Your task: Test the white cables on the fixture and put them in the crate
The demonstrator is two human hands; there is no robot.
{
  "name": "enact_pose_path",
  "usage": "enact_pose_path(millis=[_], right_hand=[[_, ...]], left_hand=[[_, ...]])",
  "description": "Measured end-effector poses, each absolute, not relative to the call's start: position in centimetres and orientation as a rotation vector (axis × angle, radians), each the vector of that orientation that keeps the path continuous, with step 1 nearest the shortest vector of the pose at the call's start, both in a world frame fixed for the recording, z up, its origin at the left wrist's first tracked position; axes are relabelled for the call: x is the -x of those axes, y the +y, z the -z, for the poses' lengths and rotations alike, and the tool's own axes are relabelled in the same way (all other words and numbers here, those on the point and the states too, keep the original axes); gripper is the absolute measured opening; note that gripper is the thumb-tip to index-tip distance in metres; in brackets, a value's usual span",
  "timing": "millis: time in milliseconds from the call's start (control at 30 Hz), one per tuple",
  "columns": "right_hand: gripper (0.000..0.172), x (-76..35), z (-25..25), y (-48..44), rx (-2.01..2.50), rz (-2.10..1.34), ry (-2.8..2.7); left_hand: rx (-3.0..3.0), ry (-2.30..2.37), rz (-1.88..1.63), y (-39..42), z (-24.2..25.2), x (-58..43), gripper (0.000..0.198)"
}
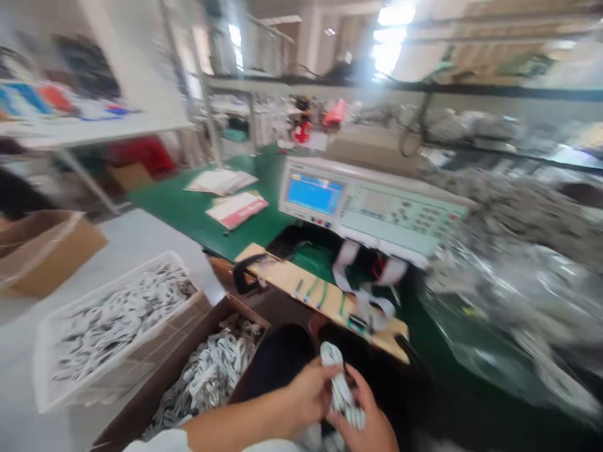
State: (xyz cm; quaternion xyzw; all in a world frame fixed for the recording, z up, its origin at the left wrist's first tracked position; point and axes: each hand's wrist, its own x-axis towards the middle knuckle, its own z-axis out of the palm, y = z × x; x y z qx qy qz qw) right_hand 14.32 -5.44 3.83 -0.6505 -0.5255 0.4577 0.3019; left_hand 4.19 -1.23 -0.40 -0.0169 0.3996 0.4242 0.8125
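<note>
White cable, wound into one coiled bundle (342,390), is held upright but tilted between two hands, above the lap of the person. The left hand (307,397) pinches it from one side with thumb and bent fingers, and the right hand (368,415) curls its fingers around the other side, so both are gripping the same bundle.

To the left stand two containers filled with pale cables, too many to count: one cardboard box (164,380) near the left forearm and one white tray (42,376) beside it. One more carton (61,251) is on the grey table (151,229).

Ahead, one wooden board (279,271) carries four short green strips, which lie apart from each other. Behind it is one measuring instrument (377,204) with one lit blue screen. Two printed papers (237,209) lie on the green tabletop (174,204). On the right, clear plastic bags (532,282) are heaped; their number is difficult to tell. Farther back, the room is blurred, with shelves and a bright window (391,37).
</note>
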Motion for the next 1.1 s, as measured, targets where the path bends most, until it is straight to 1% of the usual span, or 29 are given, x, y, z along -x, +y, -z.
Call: enact_pose_path(millis=[33, 67, 133, 200, 233, 267, 300, 367, 433, 467, 500, 567, 700, 767, 933, 1100], right_hand=[[0.044, -14.6, -3.9, -5.6, 1.666, -1.153, -1.511], [0.035, -15.0, -4.0, -5.7, 1.632, -1.088, -1.562], [0.024, -15.9, -4.4, -5.8, 1.585, -1.033, -1.568], [0.023, -16.9, -4.7, -5.8, 1.57, -1.08, -1.451], [0.024, -17.3, -4.8, -5.8, 1.561, -1.144, -1.372], [0.025, -17.7, -4.9, -5.8, 1.544, -1.225, -1.294], [0.027, -18.0, -4.9, -5.7, 1.516, -1.316, -1.224], [0.03, -18.4, -4.8, -5.5, 1.445, -1.481, -1.093], [0.035, -18.7, -4.6, -5.3, 1.386, -1.533, -0.917], [0.036, -18.8, -4.5, -5.2, 1.372, -1.505, -0.819], [0.037, -18.9, -4.5, -5.1, 1.373, -1.449, -0.741], [0.032, -19.0, -4.5, -5.1, 1.412, -1.305, -0.741], [0.024, -18.8, -4.6, -5.4, 1.535, -1.047, -1.157], [0.021, -18.7, -4.2, -5.1, 1.571, -0.973, -1.244], [0.025, -18.9, -2.4, -3.8, 1.56, -1.058, -1.175], [0.028, -18.9, -1.6, -3.4, 1.504, -1.134, -1.045]], left_hand=[[0.008, 0.856, -0.864, -1.6, 0.2, -4.1, 0.015], [-0.05, 0.851, -0.822, -1.9, 0.1, -3.9, 0.014], [-0.223, 0.898, -0.772, -2.0, 0.1, -3.3, 0.026], [-0.505, 1.055, -0.842, -2.0, -0.1, -2.7, 0.046], [-0.683, 1.112, -0.883, -2.0, -0.4, -2.4, 0.053], [-0.861, 1.115, -0.887, -1.9, -0.8, -2.2, 0.055], [-1.014, 1.057, -0.835, -1.9, -1.4, -2.0, 0.054], [-1.154, 0.85, -0.605, -2.0, -2.6, -1.9, 0.044], [-1.078, 0.752, -0.437, -2.0, -3.5, -2.3, 0.039], [-1.005, 0.764, -0.432, -2.1, -3.6, -2.6, 0.038], [-0.931, 0.797, -0.472, -2.2, -3.6, -2.9, 0.038], [-0.845, 0.866, -0.6, -2.3, -3.0, -3.7, 0.035], [-1.013, 0.995, -0.781, -2.5, -1.8, -5.0, 0.035], [-1.163, 1.033, -0.822, -2.4, -1.7, -5.2, 0.037], [-1.427, 1.166, -0.888, -2.1, -1.9, -4.6, 0.037], [-1.356, 1.093, -0.952, -2.5, -2.0, -4.5, 0.034]])
